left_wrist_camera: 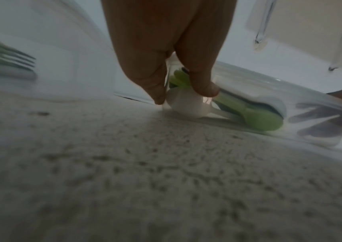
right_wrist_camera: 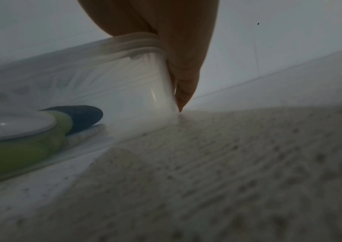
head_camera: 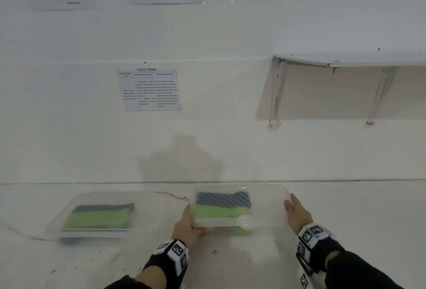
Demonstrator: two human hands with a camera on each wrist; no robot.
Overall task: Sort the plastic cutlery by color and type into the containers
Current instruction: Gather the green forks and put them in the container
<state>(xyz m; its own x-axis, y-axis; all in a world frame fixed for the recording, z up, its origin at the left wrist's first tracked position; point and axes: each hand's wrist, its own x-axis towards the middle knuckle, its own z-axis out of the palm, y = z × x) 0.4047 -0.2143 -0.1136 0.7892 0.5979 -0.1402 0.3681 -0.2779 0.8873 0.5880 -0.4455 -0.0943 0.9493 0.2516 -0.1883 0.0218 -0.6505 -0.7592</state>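
Two clear plastic containers stand on a white table. The right container [head_camera: 265, 190] holds dark blue cutlery [head_camera: 223, 198], green cutlery [head_camera: 216, 211] and a white spoon [head_camera: 244, 222] along its front. My left hand [head_camera: 187, 224] grips its left end, with fingers [left_wrist_camera: 153, 78] pinching the corner near the white spoon [left_wrist_camera: 186, 104]. My right hand [head_camera: 296, 212] presses straight fingers [right_wrist_camera: 186, 65] flat against the right end wall [right_wrist_camera: 145, 85]. The left container [head_camera: 149, 215] holds green and dark blue forks [head_camera: 99, 218] and stands apart from both hands.
A white wall [head_camera: 207, 150] rises right behind the containers, with printed sheets [head_camera: 148, 90] taped to it. A wall shelf on brackets [head_camera: 345, 62] juts out at the upper right. The speckled table [head_camera: 230, 265] stretches toward me in front of the containers.
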